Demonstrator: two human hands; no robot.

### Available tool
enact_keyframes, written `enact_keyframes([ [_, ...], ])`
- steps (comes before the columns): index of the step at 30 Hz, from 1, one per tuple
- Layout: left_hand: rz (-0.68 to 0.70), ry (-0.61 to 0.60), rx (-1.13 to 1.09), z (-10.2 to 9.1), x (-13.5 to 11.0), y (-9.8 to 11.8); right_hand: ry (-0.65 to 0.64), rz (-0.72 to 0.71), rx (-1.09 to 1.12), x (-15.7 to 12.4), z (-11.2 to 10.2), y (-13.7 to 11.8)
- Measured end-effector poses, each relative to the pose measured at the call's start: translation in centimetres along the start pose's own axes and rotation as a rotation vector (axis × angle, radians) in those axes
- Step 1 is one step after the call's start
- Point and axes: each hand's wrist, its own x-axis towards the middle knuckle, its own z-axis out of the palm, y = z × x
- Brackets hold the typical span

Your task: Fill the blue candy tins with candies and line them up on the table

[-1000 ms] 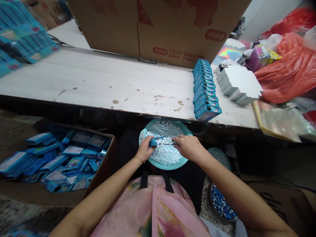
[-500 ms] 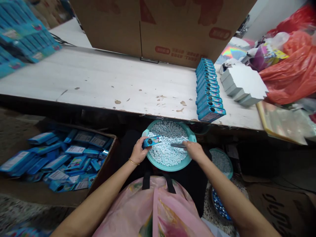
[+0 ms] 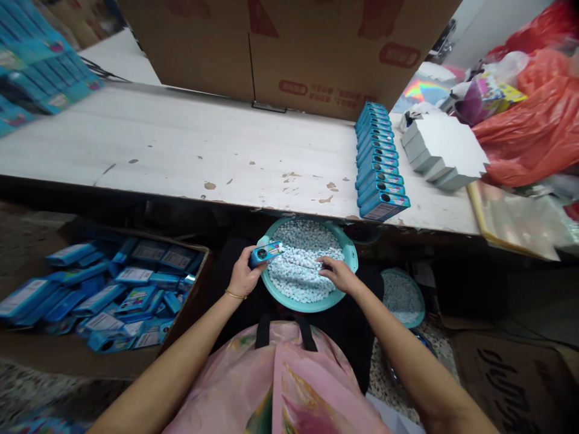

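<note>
My left hand [image 3: 245,278] is closed round a small blue printed box [image 3: 266,254] with a black round spot on its near end. It holds the box over the left rim of a turquoise basin [image 3: 289,301], which rests on my lap. Small pale pellets [image 3: 307,244] fill the basin. At the box's far end a few white pellets show. Above the right side of the pellets, my right hand [image 3: 339,274] is open with its fingers apart and nothing visible in them. A dark line crosses the pellets left of it; I cannot tell what it is.
A carton [image 3: 201,283] of blue boxes stands at the left. On the white table [image 3: 172,144] are a row of blue boxes [image 3: 380,163], stacked white card [image 3: 443,147], orange plastic bags [image 3: 534,126] and a big cardboard box [image 3: 312,54]. Another pellet basin [image 3: 402,296] sits low at the right.
My right hand has let go of the long grey tool it held, and its fingers have spread. My left hand has moved slightly left with the blue box.
</note>
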Motion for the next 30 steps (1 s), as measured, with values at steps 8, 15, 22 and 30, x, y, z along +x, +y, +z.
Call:
enact_keyframes([
  [8,0.128,-0.162,0.043,3.2,-0.1,1.0,0.001,-0.110,-0.254,-2.1,-6.3,-6.0],
  [15,0.153,-0.171,0.054,3.9,-0.4,1.3,-0.100,0.010,-0.683,-2.2,-7.1,-11.8],
  [22,0.179,-0.137,0.049,3.9,-0.4,0.8,-0.076,-0.042,-0.776,-2.2,-6.9,-14.2],
  [30,0.208,-0.126,0.024,2.5,-0.7,1.4,0.061,0.041,-0.700,-4.5,-8.8,-10.7],
])
